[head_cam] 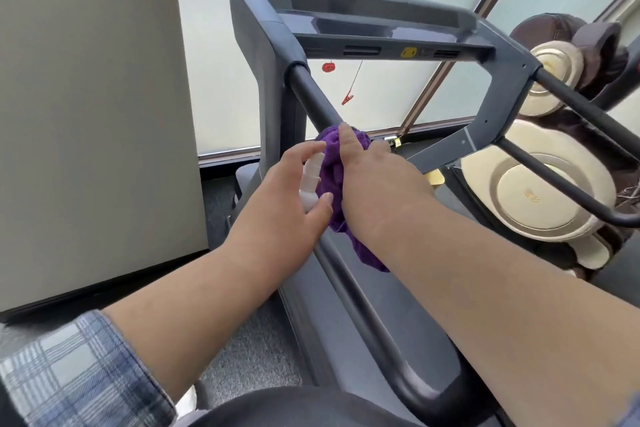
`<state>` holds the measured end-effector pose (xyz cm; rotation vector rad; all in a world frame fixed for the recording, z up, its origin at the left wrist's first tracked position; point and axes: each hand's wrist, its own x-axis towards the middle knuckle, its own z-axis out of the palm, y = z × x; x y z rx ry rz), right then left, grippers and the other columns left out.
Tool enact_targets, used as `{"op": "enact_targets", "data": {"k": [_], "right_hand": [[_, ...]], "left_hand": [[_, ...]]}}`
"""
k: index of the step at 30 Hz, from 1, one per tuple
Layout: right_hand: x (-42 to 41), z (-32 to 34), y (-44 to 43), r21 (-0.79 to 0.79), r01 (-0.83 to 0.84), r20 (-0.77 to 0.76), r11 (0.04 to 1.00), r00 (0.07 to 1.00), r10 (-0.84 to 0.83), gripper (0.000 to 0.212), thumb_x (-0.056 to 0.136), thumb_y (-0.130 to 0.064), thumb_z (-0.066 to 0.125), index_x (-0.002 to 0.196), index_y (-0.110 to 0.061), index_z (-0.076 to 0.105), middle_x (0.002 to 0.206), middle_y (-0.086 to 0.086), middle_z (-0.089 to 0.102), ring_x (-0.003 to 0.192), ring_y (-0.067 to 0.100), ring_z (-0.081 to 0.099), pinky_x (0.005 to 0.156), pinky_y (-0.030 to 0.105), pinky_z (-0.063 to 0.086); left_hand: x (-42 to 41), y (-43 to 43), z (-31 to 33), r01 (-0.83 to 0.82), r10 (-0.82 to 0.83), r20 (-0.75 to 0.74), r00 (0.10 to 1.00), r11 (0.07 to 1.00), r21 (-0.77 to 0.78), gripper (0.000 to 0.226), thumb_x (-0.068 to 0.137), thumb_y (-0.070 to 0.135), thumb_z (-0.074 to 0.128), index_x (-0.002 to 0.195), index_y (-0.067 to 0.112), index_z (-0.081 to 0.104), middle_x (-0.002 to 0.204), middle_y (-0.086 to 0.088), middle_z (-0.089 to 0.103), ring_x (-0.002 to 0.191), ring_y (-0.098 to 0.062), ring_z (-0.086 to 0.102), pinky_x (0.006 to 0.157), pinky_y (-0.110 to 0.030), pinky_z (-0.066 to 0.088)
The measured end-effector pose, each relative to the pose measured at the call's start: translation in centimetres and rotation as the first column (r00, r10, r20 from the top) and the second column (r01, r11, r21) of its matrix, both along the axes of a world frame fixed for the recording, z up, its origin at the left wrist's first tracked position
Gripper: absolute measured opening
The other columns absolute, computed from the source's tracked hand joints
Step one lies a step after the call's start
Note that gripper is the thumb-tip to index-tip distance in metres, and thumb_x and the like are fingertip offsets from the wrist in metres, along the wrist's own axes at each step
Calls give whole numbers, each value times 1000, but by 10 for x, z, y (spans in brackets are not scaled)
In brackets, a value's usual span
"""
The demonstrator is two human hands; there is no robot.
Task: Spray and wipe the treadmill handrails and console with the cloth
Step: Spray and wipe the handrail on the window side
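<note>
A: On the left side of the treadmill point(263, 45), a dark handrail point(311, 94) is seen running from the console point(374, 29) down toward the camera. Rigid, fixed, smooth tube; it is judged not to give under pressure.

B: Other rail?

A: The right handrail point(588, 107) is seen across the frame, nothing touching it. A massage chair point(540, 198) is noted just behind it. Not relevant.

B: Cloth next.

A: A purple cloth point(332, 177) is bunched around the left rail, roughly mid-length, with a loose tail hanging below. Soft, light, floppy; likely terry, so decent friction is expected on the tube. It is best gripped wrapped round the rail, palm over the top, tail tucked in so it is not dragged.

B: Hands?

A: The right hand point(377, 180) is pressed on top of the cloth, fingers curled over it and the rail, thumb extended upward. The left hand point(298, 191) is closed around a small white spray bottle point(310, 180), nozzle beside the cloth, almost touching it.

B: Bottle handling?

A: Light, hard plastic, possibly slick if wet. It is held at the body, with a finger near the top; whether the pump is being pressed cannot be told.

B: Anything small?

A: A red safety clip point(347, 100) is seen dangling on its cord under the console. Left alone.
</note>
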<state>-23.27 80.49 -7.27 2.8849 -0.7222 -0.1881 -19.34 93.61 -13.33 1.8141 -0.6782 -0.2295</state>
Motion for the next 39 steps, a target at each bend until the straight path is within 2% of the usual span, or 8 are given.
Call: {"op": "enact_targets", "data": {"k": [4,13,18,24,31,34,37,39], "right_hand": [[45,1,1,-28,28,-3,999,1000,-28,91,95,-26,54,157,-35,-12,132,16,37,116,37,53,69,44,45],[138,1,-6,-10,60,35,998,998,-60,93,91,-23,57,157,-41,-6,136,13,37,119,38,51,86,51,50],[152,2,-6,-8,85,47,996,995,-85,92,92,-22,55,156,-43,-6,138,11,37,120,37,50,84,51,49],[149,2,-4,-11,96,44,995,994,-96,94,93,-17,52,155,-43,-13,139,12,37,120,37,51,84,51,52],[123,6,-4,62,113,75,992,990,-118,89,93,-25,57,157,-42,-2,143,12,37,126,41,48,93,52,50],[97,5,-7,124,101,95,987,989,-113,89,91,-26,59,157,-42,1,141,12,40,125,41,50,92,49,48],[65,4,-11,190,76,111,979,989,-99,92,87,-27,61,157,-41,3,137,13,45,120,40,54,91,47,49],[42,4,-11,223,66,115,973,989,-93,93,86,-28,62,157,-39,4,134,14,47,118,40,56,90,46,50]], "left_hand": [[43,5,4,49,-49,9,999,999,-6,57,89,29,61,129,57,33,122,23,53,108,-5,56,94,-37,49],[124,11,12,170,-170,48,984,985,14,57,89,29,60,131,56,31,128,14,50,107,-4,54,94,-35,47],[142,13,12,221,-222,77,972,975,24,58,88,28,61,133,51,31,130,14,51,116,-7,52,100,-34,42],[131,18,20,213,-218,110,970,975,54,58,89,31,60,132,53,30,126,13,52,113,-4,53,96,-33,44],[96,29,34,146,-152,143,978,988,52,57,88,29,60,128,58,32,128,11,52,110,-8,55,94,-37,46],[68,31,36,106,-112,136,984,993,54,58,88,30,60,129,59,32,124,10,54,111,-9,56,94,-42,48],[33,27,37,68,-75,122,990,996,61,58,88,30,61,129,59,31,123,9,56,110,-10,56,92,-38,48],[8,24,38,51,-59,111,992,996,69,58,89,29,61,129,59,31,119,7,60,102,-11,58,86,-34,49]]}}
